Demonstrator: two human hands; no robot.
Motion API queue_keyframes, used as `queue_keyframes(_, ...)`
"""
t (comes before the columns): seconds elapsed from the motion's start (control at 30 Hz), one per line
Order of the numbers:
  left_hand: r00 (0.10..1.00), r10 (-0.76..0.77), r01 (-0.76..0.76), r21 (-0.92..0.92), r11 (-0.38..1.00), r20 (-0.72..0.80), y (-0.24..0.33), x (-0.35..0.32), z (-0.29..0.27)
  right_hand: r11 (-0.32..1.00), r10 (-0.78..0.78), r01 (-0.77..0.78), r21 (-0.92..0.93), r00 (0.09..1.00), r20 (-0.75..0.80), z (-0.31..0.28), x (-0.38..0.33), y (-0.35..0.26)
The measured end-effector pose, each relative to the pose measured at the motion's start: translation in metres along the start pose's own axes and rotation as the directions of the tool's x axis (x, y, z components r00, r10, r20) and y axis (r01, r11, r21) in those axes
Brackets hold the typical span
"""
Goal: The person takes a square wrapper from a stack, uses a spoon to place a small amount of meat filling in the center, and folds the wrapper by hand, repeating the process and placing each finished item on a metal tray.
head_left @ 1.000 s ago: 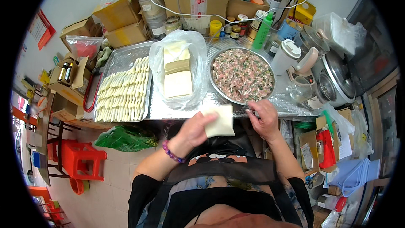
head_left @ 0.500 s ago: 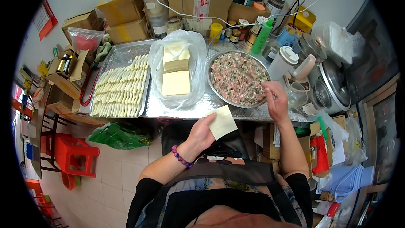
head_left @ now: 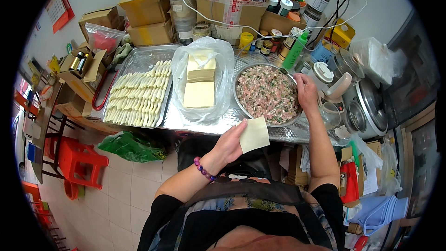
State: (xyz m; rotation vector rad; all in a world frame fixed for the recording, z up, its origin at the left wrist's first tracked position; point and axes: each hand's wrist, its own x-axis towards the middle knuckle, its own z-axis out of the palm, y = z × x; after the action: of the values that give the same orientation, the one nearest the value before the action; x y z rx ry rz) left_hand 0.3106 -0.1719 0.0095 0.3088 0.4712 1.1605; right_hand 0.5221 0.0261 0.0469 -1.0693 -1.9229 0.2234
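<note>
Head view, and it's my left hand (head_left: 228, 145) out front, pinching a pale square wrapper (head_left: 255, 135) along its left side, thumb on top, the rest of it reaching out to the right by the near edge of the silvery tabletop (head_left: 222, 124). Over on the right, my right hand (head_left: 307, 93) is up at the right rim of a round metal bowl (head_left: 278, 125), fingers curled in; whether they pinch anything, I cannot tell. Inside that bowl, a broad bed of pink minced filling (head_left: 265, 94) flecked with green, spread right out to the sides! Left of it, a far stack (head_left: 201, 73) and a near stack (head_left: 199, 95) of wrappers sit in an opened clear plastic bag (head_left: 224, 95). Further left, the metal tray (head_left: 147, 54) carries pale folded pieces (head_left: 138, 94) lined up in rows. Beyond the bowl, to the far right, stands a green bottle (head_left: 295, 52), and a white-lidded cup (head_left: 323, 71) is just beside my right hand.
</note>
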Motion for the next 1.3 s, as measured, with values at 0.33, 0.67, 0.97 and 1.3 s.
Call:
queue_keyframes(0.33, 0.998, 0.008, -0.010, -0.039, 0.999, -0.062, -0.003, 0.011, 0.003, 0.839, 0.251, -0.349, 0.417, 0.929, 0.271, 0.006, 0.006, 0.001)
queue_keyframes(0.67, 0.997, 0.020, -0.024, -0.052, 0.998, -0.069, -0.004, 0.012, 0.004, 0.936, -0.029, -0.097, 0.339, 0.937, 0.347, -0.011, -0.032, -0.043)
queue_keyframes(0.97, 0.997, -0.034, 0.026, -0.113, 0.993, -0.068, -0.001, 0.012, 0.002, 0.941, 0.056, -0.097, 0.324, 0.989, 0.135, -0.016, -0.008, -0.031)
queue_keyframes(1.3, 0.997, -0.041, 0.035, -0.092, 0.995, -0.064, 0.000, 0.011, 0.000, 0.890, 0.275, -0.322, 0.322, 0.944, 0.184, 0.025, 0.033, 0.013)
